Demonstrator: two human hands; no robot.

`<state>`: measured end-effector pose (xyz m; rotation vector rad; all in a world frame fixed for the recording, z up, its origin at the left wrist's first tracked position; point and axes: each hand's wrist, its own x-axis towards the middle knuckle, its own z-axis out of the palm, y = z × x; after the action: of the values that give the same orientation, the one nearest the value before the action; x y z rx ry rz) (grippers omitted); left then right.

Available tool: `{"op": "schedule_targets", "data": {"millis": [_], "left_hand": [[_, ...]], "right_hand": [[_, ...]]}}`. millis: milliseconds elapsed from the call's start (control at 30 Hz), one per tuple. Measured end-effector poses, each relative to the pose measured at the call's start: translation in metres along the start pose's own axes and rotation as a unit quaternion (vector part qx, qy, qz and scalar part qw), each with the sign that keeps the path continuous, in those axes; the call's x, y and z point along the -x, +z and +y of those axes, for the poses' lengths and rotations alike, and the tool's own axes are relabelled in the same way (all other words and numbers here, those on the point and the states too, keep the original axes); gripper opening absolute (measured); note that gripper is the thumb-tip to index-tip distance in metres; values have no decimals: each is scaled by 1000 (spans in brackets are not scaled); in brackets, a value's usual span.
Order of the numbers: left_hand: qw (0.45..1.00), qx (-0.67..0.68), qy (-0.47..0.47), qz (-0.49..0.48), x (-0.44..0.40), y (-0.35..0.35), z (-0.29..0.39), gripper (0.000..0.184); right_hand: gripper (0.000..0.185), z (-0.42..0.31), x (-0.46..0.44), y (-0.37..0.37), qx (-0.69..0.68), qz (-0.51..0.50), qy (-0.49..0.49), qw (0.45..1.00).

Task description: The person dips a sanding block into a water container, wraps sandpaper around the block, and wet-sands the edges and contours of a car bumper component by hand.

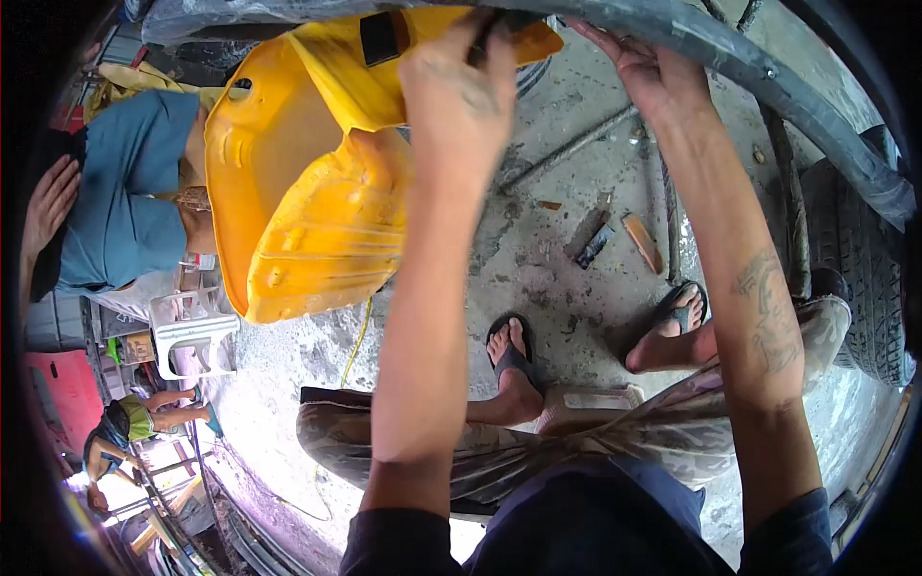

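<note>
At the top middle is my left hand [461, 86], slightly blurred, with its fingers closed round something dark that I cannot make out. It is over the upper edge of a large yellow plastic part [327, 226], which has a dark rectangular patch near its top. My right hand [639, 67] is palm up under a long grey curved bar [711, 48], its fingers spread and reaching toward the yellow part's right end. Nothing shows in its palm. The fingertips lie partly behind the bar.
A dark-handled tool [595, 246] and a wooden block [642, 242] lie on the concrete floor between metal rods. A tyre [855, 259] stands at the right. At the left are a person in blue shorts [130, 192], a white plastic stool [192, 331] and another person lower down.
</note>
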<state>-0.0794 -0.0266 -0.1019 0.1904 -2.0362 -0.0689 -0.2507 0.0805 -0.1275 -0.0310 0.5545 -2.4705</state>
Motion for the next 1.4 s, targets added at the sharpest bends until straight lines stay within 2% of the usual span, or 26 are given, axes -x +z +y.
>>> {"op": "schedule_targets", "data": {"millis": [33, 100, 167, 200, 233, 300, 333, 433, 467, 500, 567, 600, 633, 700, 733, 767, 833, 933, 967, 1067, 1167, 1200, 1233, 1333, 1367, 1400], "left_hand": [[999, -47, -2, -4, 2, -1, -8, 20], [982, 34, -173, -72, 6, 8, -4, 23], [988, 121, -96, 25, 8, 15, 20, 22], [965, 115, -229, -48, 3, 3, 44, 19], [965, 116, -229, -47, 0, 7, 28, 19], [994, 82, -57, -38, -8, 9, -4, 23], [982, 113, -146, -37, 0, 12, 8, 24], [990, 99, -85, 56, 13, 20, 32, 24], [984, 75, -157, 31, 15, 19, 37, 24], [983, 79, -162, 30, 15, 20, 28, 24], [990, 8, -137, -25, 16, 20, 3, 22], [989, -113, -89, 29, 23, 29, 10, 20], [987, 87, -137, 22, 14, 24, 21, 27], [982, 103, -141, 77, 18, 29, 40, 26], [971, 148, -188, 28, 14, 18, 37, 24], [987, 126, -99, 23, 11, 22, 11, 25], [957, 80, -272, -62, 9, 20, 20, 27], [988, 78, -77, 112, 18, 35, 34, 24], [988, 76, -74, 115, 17, 36, 24, 24], [980, 97, -170, 26, 14, 33, 7, 25], [965, 148, -192, 99, 22, 37, 43, 21], [983, 54, -26, 176, 18, 43, 38, 21], [983, 53, -28, 175, 16, 43, 29, 21], [968, 94, -232, 1, 15, 34, 25, 26], [969, 94, -230, 3, 16, 37, 35, 26], [982, 84, -149, 83, 19, 41, 43, 23]], "right_hand": [[22, 1, 5, 0, -16, 9, 16, 1000], [22, 5, 8, -1, 11, 56, -8, 998], [22, 2, -2, -9, 5, -28, 1, 1000], [20, 1, 1, -8, -6, -52, 6, 999], [20, 1, -1, -7, -5, -52, 5, 999], [16, 3, 4, -5, 10, 0, -23, 1000], [15, 2, 13, 8, 1, 32, -24, 999], [20, -1, 4, -2, 58, -37, 0, 998], [20, 0, 2, -6, 16, -46, 8, 999], [20, -1, 9, 1, 20, -42, 8, 999], [17, -2, 25, 21, 60, 21, -4, 998], [18, 1, 16, 7, 44, -19, -24, 999], [18, 1, 13, 1, 43, -23, -24, 999], [23, -2, 5, -3, 45, -47, -6, 998], [23, -2, 5, -5, 52, -73, -6, 996], [23, -1, 4, -8, 55, -71, -5, 996], [19, 1, 12, -3, 46, -9, -16, 999], [18, -2, 7, -2, 46, -34, -19, 998], [19, -2, 4, -8, 55, -74, -9, 996], [17, 0, 5, -9, 11, -2, 4, 1000], [13, -3, 17, 14, 33, 38, -29, 998], [13, -4, 17, 16, 36, 32, -16, 999], [13, -3, 19, 15, 41, 32, -1, 999], [12, 0, 18, 4, 27, 47, -4, 999], [12, -2, 13, 5, 17, 52, -2, 999], [12, 0, 14, 9, 57, 39, -13, 998]]}}
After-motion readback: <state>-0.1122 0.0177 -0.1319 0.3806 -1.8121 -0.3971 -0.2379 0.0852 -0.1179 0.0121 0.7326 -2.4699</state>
